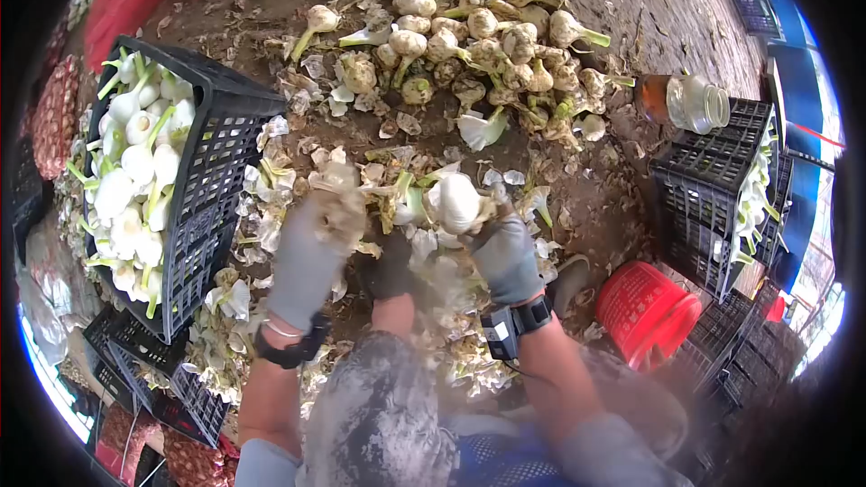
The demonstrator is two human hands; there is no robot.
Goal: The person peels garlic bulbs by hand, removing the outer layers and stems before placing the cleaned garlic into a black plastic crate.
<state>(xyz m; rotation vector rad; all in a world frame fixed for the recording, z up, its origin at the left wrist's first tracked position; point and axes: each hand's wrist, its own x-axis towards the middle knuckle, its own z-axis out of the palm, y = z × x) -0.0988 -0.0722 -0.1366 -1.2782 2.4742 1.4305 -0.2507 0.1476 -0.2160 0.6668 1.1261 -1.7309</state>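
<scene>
My right hand [507,257], in a grey glove, grips a white garlic bulb [454,203] with its fingers curled at the bulb's right side. My left hand [311,252], gloved in grey too, is smeared by motion. A blurred brown papery mass lies over its fingers, so their pose and any hold are hidden. Loose garlic skins [236,299] and green-white stem pieces [408,203] litter the ground around both hands. Beyond them lies a heap of unpeeled garlic bulbs [487,45] with short stems.
A black crate [225,144] with white garlic bulbs [137,162] stands at left. At right are another black crate [708,198], a glass jar [695,104] and a tipped red bucket [648,311]. Red net sacks [135,4] lie at upper left. My knee [379,415] is below.
</scene>
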